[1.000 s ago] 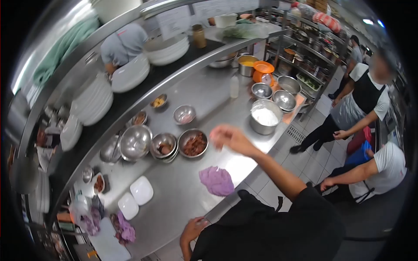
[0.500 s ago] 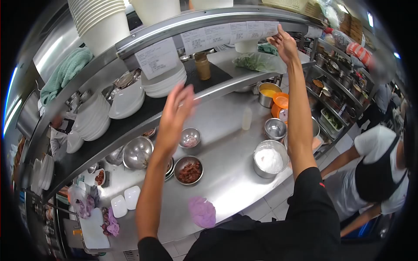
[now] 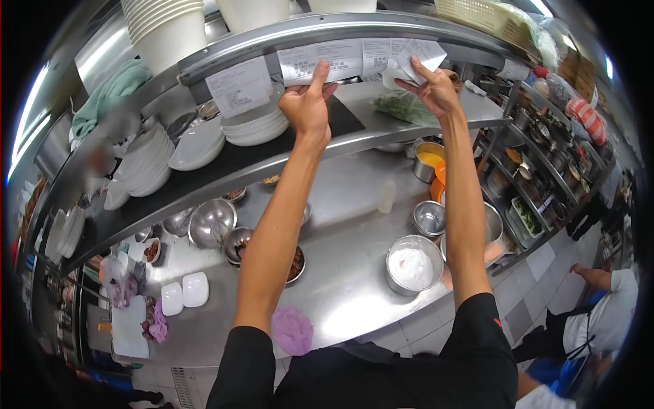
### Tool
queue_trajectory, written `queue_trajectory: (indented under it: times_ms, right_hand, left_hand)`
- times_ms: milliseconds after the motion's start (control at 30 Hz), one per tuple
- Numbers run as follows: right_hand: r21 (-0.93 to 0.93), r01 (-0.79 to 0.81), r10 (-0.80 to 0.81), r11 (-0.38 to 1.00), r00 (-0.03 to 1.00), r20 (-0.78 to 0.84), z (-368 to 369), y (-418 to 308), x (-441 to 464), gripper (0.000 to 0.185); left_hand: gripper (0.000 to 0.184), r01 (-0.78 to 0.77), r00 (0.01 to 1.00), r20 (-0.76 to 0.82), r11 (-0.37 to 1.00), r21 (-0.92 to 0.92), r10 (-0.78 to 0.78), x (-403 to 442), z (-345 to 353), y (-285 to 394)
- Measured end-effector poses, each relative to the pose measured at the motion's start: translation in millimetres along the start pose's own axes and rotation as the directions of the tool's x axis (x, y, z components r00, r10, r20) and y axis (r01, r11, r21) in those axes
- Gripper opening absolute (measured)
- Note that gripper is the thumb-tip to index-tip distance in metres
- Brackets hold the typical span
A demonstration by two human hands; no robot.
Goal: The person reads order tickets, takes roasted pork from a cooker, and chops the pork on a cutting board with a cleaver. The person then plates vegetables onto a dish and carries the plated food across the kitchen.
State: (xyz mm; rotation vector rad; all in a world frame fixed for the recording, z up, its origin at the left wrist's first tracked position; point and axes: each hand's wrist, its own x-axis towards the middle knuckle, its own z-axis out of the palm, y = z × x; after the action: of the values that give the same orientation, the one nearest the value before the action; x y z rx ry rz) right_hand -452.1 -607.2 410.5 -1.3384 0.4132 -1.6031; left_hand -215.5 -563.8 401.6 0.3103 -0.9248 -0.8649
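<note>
Printed paper slips [image 3: 344,56] hang in a row from the metal rail of the upper shelf. My left hand [image 3: 308,109] is closed at the lower edge of the left part of the row, thumb in front and fingers curled below. At the right end, my right hand [image 3: 436,92] pinches a slip [image 3: 424,52] between thumb and fingers, and its lower part is bent forward. Another printed slip [image 3: 238,87] hangs apart on the left. Behind my right hand lies a clear bag of green leaves [image 3: 402,105].
Stacked white plates [image 3: 255,129] stand on the shelf below the rail. On the steel counter [image 3: 347,252] are a pot of white powder [image 3: 412,267], a steel bowl [image 3: 429,218], a squeeze bottle [image 3: 386,198] and a purple bag [image 3: 293,329]. A person [image 3: 599,313] is at right.
My left hand has moved up and right from above the counter to the slips. My right hand has come down slightly, and the end slip now bends forward in it.
</note>
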Motion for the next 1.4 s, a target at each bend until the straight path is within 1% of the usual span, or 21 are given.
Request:
queue_trajectory:
  times_ms: [133, 200, 267, 333, 400, 533, 600, 633, 733, 767, 800, 867, 900, 933, 1000, 1033, 1067, 1133, 1167, 1333, 1400]
  right_hand:
    - [0.03, 0.049, -0.049, 0.998, 0.999, 0.019, 10.3, 16.3, 1.4, 0.034]
    - [-0.044, 0.028, -0.03, 0.999, 0.999, -0.028, 18.3, 20.7, -3.3, 0.036]
    - [-0.051, 0.07, -0.071, 0.996, 0.997, -0.027, 32.1, 30.1, -14.1, 0.035]
    - [-0.117, 0.037, -0.047, 0.992, 0.995, -0.082, 47.4, 34.2, -26.1, 0.033]
    - [-0.111, 0.053, -0.065, 0.992, 0.992, -0.109, 61.9, 37.9, -44.6, 0.031]
    - [-0.178, 0.069, -0.101, 0.982, 0.979, -0.176, 93.3, 40.0, -69.0, 0.033]
    - [-0.227, 0.084, -0.131, 0.97, 0.971, -0.201, 113.8, 40.3, -70.7, 0.028]
    - [-0.159, 0.115, -0.145, 0.981, 0.971, -0.192, 119.9, 41.2, -63.3, 0.031]
    - [-0.22, 0.074, -0.109, 0.973, 0.982, -0.151, 127.2, 34.1, -42.4, 0.038]
    - [-0.184, 0.072, -0.1, 0.98, 0.984, -0.147, 129.1, 32.0, -37.7, 0.036]
    - [-0.187, 0.072, -0.101, 0.98, 0.983, -0.152, 130.0, 29.4, -37.7, 0.036]
    - [-0.176, 0.047, -0.072, 0.983, 0.987, -0.143, 132.8, 24.5, -37.1, 0.032]
    - [-0.178, 0.049, -0.075, 0.983, 0.987, -0.141, 132.5, 24.8, -36.7, 0.032]
    - [-0.143, 0.046, -0.065, 0.989, 0.989, -0.132, 132.2, 26.4, -37.4, 0.03]
    - [-0.108, 0.046, -0.059, 0.993, 0.99, -0.124, 131.1, 27.9, -36.9, 0.029]
    - [-0.09, 0.042, -0.052, 0.995, 0.993, -0.111, 131.9, 28.8, -35.3, 0.028]
    - [-0.071, 0.037, -0.044, 0.997, 0.994, -0.098, 132.2, 29.1, -33.5, 0.028]
    - [-0.13, -0.021, 0.001, 0.991, 0.989, -0.146, 124.5, 27.6, -31.5, 0.029]
    - [-0.191, -0.081, 0.044, 0.978, 0.981, -0.19, 120.7, 26.4, -30.5, 0.029]
    - [-0.223, -0.108, 0.054, 0.969, 0.97, -0.236, 105.1, 34.9, -34.9, 0.027]
    - [-0.196, -0.083, 0.036, 0.977, 0.972, -0.232, 103.4, 34.0, -30.3, 0.025]
  left_hand:
    - [0.022, -0.071, 0.989, -0.126, 0.997, 0.037, 0.076, -24.4, 2.5, 2.5]
    - [0.02, -0.073, 0.986, -0.148, 0.995, 0.063, 0.082, -42.1, -9.4, 12.6]
    - [0.02, -0.004, 0.983, -0.185, 1.0, 0.021, 0.007, -50.8, -20.7, 21.0]
    - [0.021, -0.005, 0.976, -0.218, 1.0, 0.03, 0.012, -44.2, -35.2, 30.3]
    - [0.025, 0.021, 0.967, -0.254, 0.999, 0.04, -0.01, -34.9, -46.4, 39.7]
    - [0.027, -0.041, 0.971, -0.235, 0.997, 0.067, 0.055, -29.6, -51.8, 42.4]
    - [0.026, -0.058, 0.968, -0.24, 0.996, 0.063, 0.071, -24.7, -43.8, 48.0]
    - [0.025, -0.072, 0.966, -0.246, 0.995, 0.064, 0.085, -21.5, -39.0, 49.8]
    - [0.024, -0.064, 0.974, -0.213, 0.997, 0.038, 0.07, -10.2, -29.4, 53.7]
    - [0.025, -0.071, 0.975, -0.209, 0.997, 0.038, 0.077, -8.7, -26.6, 55.2]
    - [0.025, -0.066, 0.976, -0.207, 0.997, 0.034, 0.072, -8.5, -27.2, 52.9]
    - [0.036, -0.008, 0.972, -0.233, 0.999, 0.046, 0.019, -8.4, -30.5, 49.6]
    - [0.043, 0.126, 0.964, -0.238, 0.992, 0.017, -0.119, -10.5, -35.2, 46.9]
    - [0.043, 0.125, 0.964, -0.238, 0.992, 0.016, -0.117, -14.1, -39.0, 42.9]
    - [0.049, 0.271, 0.961, -0.035, 0.962, -0.045, -0.273, -21.5, -41.8, 35.8]
    - [0.045, 0.318, 0.948, 0.04, 0.947, -0.036, -0.316, -22.5, -40.8, 34.0]
    - [0.045, 0.319, 0.947, 0.044, 0.947, -0.033, -0.317, -21.9, -37.9, 31.7]
    - [0.037, 0.295, 0.934, 0.166, 0.946, 0.135, -0.316, -20.2, -32.2, 24.9]
    - [0.03, 0.317, 0.929, 0.147, 0.936, 0.154, -0.339, -17.9, -30.6, 22.7]
    - [0.029, 0.288, 0.947, 0.096, 0.943, 0.167, -0.306, -18.7, -24.0, 19.5]
    - [0.031, 0.342, 0.909, 0.169, 0.913, 0.222, -0.382, -20.0, -22.6, 18.4]
